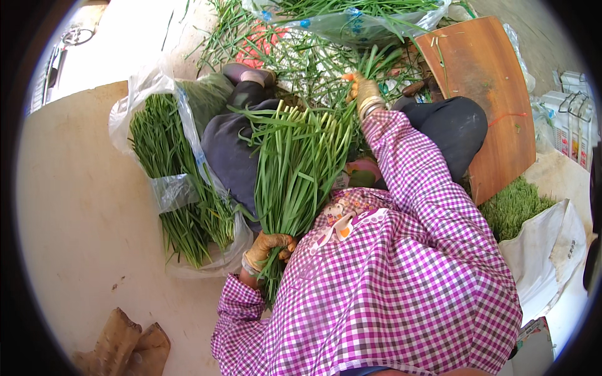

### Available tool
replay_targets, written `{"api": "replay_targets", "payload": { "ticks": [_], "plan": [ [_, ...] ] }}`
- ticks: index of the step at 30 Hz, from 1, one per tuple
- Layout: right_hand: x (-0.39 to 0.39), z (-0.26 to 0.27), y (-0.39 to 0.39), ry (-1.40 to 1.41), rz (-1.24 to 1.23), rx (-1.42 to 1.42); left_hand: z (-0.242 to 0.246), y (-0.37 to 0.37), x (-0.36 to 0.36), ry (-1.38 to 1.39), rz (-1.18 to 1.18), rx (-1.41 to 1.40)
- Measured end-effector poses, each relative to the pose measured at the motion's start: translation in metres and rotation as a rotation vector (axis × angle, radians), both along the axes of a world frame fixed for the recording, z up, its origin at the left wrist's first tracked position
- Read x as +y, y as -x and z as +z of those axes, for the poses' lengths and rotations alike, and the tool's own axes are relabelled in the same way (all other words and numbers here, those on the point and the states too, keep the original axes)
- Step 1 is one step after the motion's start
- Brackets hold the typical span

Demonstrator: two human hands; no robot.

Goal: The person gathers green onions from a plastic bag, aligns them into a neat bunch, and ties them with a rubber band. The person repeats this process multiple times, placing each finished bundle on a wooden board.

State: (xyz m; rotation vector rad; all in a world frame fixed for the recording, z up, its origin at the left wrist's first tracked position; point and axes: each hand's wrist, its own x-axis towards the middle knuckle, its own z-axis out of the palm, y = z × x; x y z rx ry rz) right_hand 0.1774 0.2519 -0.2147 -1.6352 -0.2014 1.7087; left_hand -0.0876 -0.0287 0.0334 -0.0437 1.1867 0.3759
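My left hand (268, 250), in a stained work glove, is closed around the leafy end of a thick bunch of green garlic chives (301, 174). The bunch leans over my lap, its pale cut stems pointing away from me. Farther out, my gloved right hand (366, 93) grips a few loose green leaves (376, 61) that stick out past the fingers. Orange shows at one of its fingertips. To the left, an open clear plastic bag (155, 87) holds more green bunches (164, 141), bound by a clear strip (175, 192).
Loose leaves (315, 61) litter the ground ahead, beyond which lies another plastic bag (338, 28) of greens. A curved wooden board (489, 84) stands to the right, near a white sack (541, 254) and greens (512, 207). Brown cardboard (117, 343) lies lower left.
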Motion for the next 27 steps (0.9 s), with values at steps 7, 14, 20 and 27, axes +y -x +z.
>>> {"api": "replay_targets", "payload": {
  "ticks": [7, 14, 20, 27],
  "plan": [
    [0.047, 0.103, -0.031, -0.111, 0.416, -0.352, 0.005, -0.002, 0.001, -0.088, 0.005, -0.019],
    [-0.04, 0.122, 0.039, -0.376, 1.637, -0.705, 0.031, -0.023, 0.059, -0.07, -0.129, 0.227],
    [0.014, 0.053, -0.018, -0.125, 0.47, -0.373, 0.063, 0.005, 0.095, -0.648, -0.568, 0.94],
    [-0.031, 0.059, -0.007, 0.142, 0.646, 0.582, 0.032, 0.065, 0.097, -0.785, -1.216, 1.719]
  ]
}}
